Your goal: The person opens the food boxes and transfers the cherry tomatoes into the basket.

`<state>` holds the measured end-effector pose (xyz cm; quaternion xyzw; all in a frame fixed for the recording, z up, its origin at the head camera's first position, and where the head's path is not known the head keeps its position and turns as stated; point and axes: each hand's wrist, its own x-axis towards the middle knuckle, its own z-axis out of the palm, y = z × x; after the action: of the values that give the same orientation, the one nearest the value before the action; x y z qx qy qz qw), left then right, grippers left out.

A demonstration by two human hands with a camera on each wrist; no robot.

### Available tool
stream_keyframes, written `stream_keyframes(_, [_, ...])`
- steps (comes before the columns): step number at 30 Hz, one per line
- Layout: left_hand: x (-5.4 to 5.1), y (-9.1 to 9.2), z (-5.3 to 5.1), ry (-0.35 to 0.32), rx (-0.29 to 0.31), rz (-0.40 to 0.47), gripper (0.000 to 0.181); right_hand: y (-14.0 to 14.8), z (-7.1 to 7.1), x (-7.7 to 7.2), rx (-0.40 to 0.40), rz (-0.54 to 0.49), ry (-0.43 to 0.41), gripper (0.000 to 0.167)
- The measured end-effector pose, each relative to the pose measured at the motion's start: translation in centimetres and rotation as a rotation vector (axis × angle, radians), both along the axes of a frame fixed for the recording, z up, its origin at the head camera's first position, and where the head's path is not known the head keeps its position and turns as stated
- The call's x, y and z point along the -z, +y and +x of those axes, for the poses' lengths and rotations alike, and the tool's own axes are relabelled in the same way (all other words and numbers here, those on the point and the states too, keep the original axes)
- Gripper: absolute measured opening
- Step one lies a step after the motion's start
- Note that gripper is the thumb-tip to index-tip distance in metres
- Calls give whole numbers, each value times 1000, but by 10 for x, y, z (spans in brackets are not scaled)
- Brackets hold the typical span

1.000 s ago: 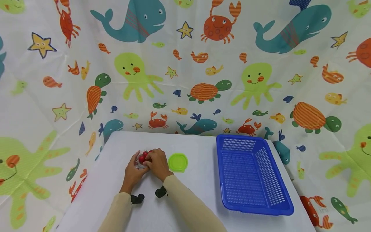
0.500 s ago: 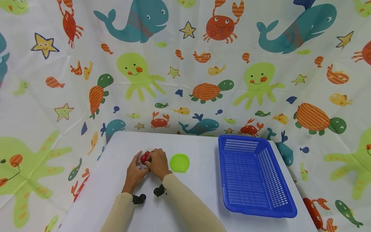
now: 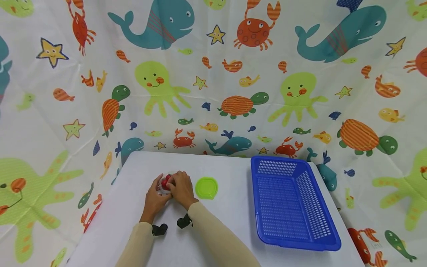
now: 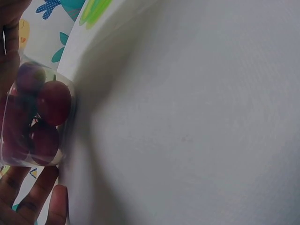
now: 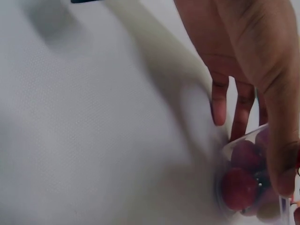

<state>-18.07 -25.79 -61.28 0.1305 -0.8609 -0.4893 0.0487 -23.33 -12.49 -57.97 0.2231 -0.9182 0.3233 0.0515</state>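
Note:
A clear plastic tub (image 4: 65, 157) filled with several red cherry tomatoes (image 4: 54, 103) stands on the left of the table. My left hand (image 3: 155, 200) holds the tub, its thumb and fingers on either side of the wall. Above the tub's mouth, my right hand (image 3: 182, 189) bends its fingers and thumb down at the top tomatoes (image 3: 164, 184) and seems to pinch one; its fingertips are mostly hidden in the head view. In the right wrist view, the thumb crosses the tub (image 5: 229, 211) rim, and a sliver of red shows beside it.
A light green lid (image 3: 207, 188) lies flat on the white table (image 3: 227, 222) just right of my right hand. Further right stands a large blue plastic basket (image 3: 298, 245) with slotted sides. A sea-animal patterned cloth (image 3: 213, 104) hangs behind the table.
The head view has shifted slightly. Both hands stay at the tub, and the right fingers have moved only a little over the tomatoes.

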Motion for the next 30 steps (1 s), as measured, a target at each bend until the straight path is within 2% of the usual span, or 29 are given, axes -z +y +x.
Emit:
stream_keyframes(5, [-2,0,0,-10,8,2,98,6,1,-9,-6,-89,-11,10])
stream_keyframes(13, [-1,0,1,-35,0,2,106,14,3,-20,6,-226,-79,7])
stream_keyframes(22, [0,0,0,-37,9,1,107,27,6,-34,2,-422,-60,6])
stream_keyframes(27, [-2,2,1,-43,2,-10,107,35,8,-45,23,-459,-85,9])
stream_keyframes(30, [-2,2,0,-47,-8,-14,108,42,8,-52,23,-473,-72,10])
